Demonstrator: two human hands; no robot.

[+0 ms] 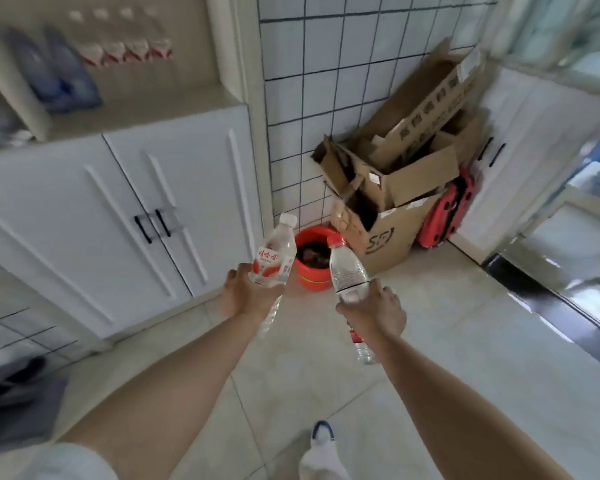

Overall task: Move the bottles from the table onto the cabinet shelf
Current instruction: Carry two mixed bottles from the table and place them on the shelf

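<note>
The left hand (243, 296) is gripping a clear bottle with a white cap (274, 259), fingers wrapped around its lower body; its red and white label is carrying red Chinese characters too blurred to read. A second clear bottle (269, 318) is showing below that same hand, pointing down. The right hand (373, 313) is closing around a clear bottle with a red cap (347, 273), neck tilting up and away. Another bottle with a red label (361, 342) is sticking out beneath this hand, base downward; its print is too small to read.

Both arms are reaching forward over a pale tiled floor (447, 341), and one shoe (323, 433) is showing at the bottom edge. Just beyond the bottles a red bucket (312, 265) is standing on the floor beside a stack of cardboard boxes (392, 199), the lowest printed "SF". A red case (444, 216) is leaning behind the boxes. A white tiled wall (309, 81) is rising behind them. To the left a white cabinet (118, 209) with black handles is standing, and on its open shelf (136, 112) a blurred row of bottles with red labels (125, 50) is standing next to blue packs (59, 71).
</note>
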